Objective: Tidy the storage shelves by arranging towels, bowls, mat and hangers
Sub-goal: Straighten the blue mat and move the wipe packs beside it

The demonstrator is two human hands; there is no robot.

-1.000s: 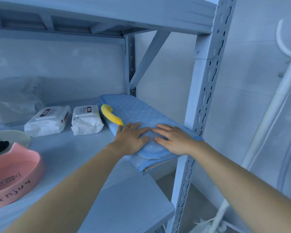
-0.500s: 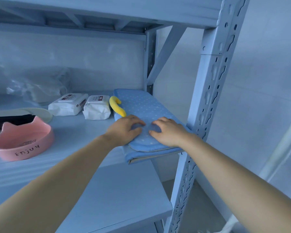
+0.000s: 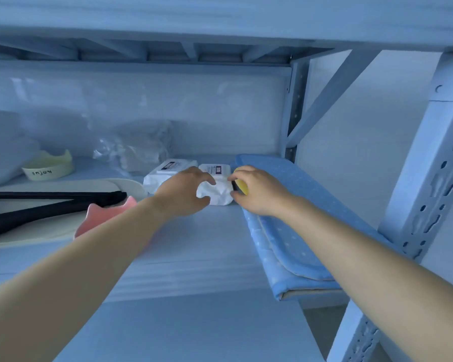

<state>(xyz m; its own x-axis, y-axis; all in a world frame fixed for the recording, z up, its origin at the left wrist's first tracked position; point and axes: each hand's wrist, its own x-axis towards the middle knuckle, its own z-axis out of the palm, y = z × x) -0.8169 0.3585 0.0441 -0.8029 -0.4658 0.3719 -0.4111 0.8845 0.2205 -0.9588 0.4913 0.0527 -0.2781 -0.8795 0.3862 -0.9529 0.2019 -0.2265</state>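
Two white wrapped towel packs lie at the back of the shelf, the left pack (image 3: 165, 173) and the right pack (image 3: 216, 190). My left hand (image 3: 183, 194) curls round the right pack's left side, thumb below and fingers on top. From the other side my right hand (image 3: 256, 192) pinches the same pack. A yellow hook (image 3: 241, 186) shows inside the curl of my right hand. The folded blue dotted mat (image 3: 298, 218) lies along the shelf's right end under my right forearm. My left forearm partly hides a pink cat-ear bowl (image 3: 107, 215).
Black hangers (image 3: 50, 205) lie across a cream tray (image 3: 63, 184) at the left. A cream bowl (image 3: 49, 168) marked "Enjoy" and a crumpled plastic bag (image 3: 141, 147) stand at the back. The perforated shelf post (image 3: 429, 205) rises at the right, with a lower shelf (image 3: 194, 330) below.
Both hands have lifted off the blue mat and moved left and back to the right towel pack. My view has swung left, showing more of the shelf.
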